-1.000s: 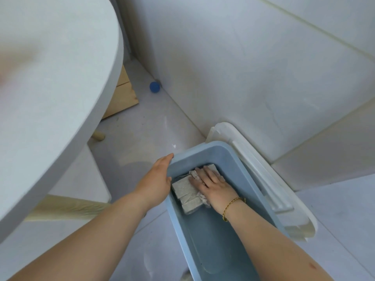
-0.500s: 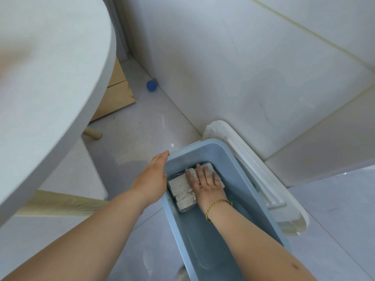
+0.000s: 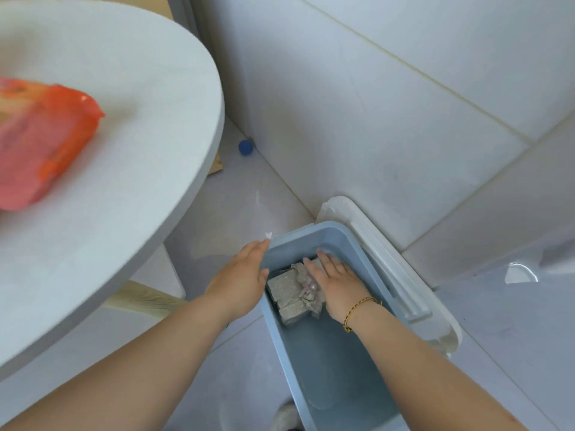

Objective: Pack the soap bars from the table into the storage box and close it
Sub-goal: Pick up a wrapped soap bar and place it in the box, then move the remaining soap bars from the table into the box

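Pressing the soap bars (image 3: 284,286) down, the right hand (image 3: 334,283) was laid flat; the storage box (image 3: 311,234) was apparently steadied by the straight-fingered left hand (image 3: 241,278).

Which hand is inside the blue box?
The right hand, wearing the bracelet, presses the soap bars inside the storage box; the left hand only rests on its rim.

near half of storage box (image 3: 329,227) free, soap bars (image 3: 284,283) fill far end; lid (image 3: 401,269) hugging right side, bench (image 3: 124,150) overhangs left
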`<state>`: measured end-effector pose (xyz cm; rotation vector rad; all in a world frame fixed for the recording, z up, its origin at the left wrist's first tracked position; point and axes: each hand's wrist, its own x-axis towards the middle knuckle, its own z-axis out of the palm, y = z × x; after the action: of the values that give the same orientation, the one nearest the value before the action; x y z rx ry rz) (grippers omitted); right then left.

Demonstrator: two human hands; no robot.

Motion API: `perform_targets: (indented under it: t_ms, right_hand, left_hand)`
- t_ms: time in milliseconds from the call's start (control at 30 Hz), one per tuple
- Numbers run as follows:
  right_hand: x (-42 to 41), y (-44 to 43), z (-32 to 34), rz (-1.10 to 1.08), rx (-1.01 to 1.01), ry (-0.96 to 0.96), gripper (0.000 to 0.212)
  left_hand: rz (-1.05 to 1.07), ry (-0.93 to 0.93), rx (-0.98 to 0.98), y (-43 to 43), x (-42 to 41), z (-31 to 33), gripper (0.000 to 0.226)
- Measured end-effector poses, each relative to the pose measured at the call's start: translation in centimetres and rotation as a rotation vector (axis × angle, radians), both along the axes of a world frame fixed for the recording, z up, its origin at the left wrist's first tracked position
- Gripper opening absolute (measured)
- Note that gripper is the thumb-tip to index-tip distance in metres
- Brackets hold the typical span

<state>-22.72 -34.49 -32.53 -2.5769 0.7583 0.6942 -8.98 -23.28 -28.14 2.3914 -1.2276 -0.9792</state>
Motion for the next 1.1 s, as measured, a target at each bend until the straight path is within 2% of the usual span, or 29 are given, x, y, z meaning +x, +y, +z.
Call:
perform_targets:
  t_ms: [200, 267, 367, 500, 567, 633, 733, 800, 933, 1100]
  right_hand:
    - [-2.1, 2.5, 7.9, -0.052, -0.023, -0.047, 0.044]
    - [-2.6, 3.2, 10.7, -0.084, -0.051, -0.130, 0.039]
    - [-2.8, 4.9, 15.9, -0.143, -0.078, -0.359, 0.034]
    - [-1.9, 8.1, 22.5, -0.098, -0.031, -0.554, 0.029]
    - [-0.9, 10.1, 25.3, -0.088, 0.003, -0.643, 0.026]
    - [0.6, 12.0, 27.6, -0.085, 0.052, -0.728, 0.025]
    - [3.3, 14.5, 30.5, -0.051, 0.075, -0.850, 0.034]
    - [5.6, 16.2, 32.0, -0.009, 0.039, -0.853, 0.052]
    - [9.7, 19.4, 33.8, 0.081, -0.011, -0.691, 0.085]
    - [13.9, 21.5, 34.3, 0.178, -0.210, -0.455, 0.097]
  left_hand:
    - [0.000, -0.082, -0.122, 3.8, -2.4, 7.1, 0.042]
    - [0.021, -0.068, -0.176, 5.6, -3.4, 9.9, 0.039]
    - [0.017, -0.078, -0.302, 9.3, -5.0, 14.6, 0.035]
    - [0.006, -0.175, -0.570, 14.7, -5.7, 18.5, 0.033]
    - [0.031, -0.272, -0.692, 17.6, -4.9, 19.9, 0.035]
    - [0.046, -0.492, -0.783, 20.3, -3.3, 20.3, 0.024]
    - [0.149, -0.684, -0.849, 23.7, -1.2, 20.9, 0.021]
    - [0.260, -0.765, -0.827, 25.5, -0.3, 20.9, 0.025]
    - [0.410, -0.816, -0.689, 27.1, 1.2, 20.1, 0.039]
    - [0.410, -0.881, -0.594, 27.6, 2.3, 19.5, 0.051]
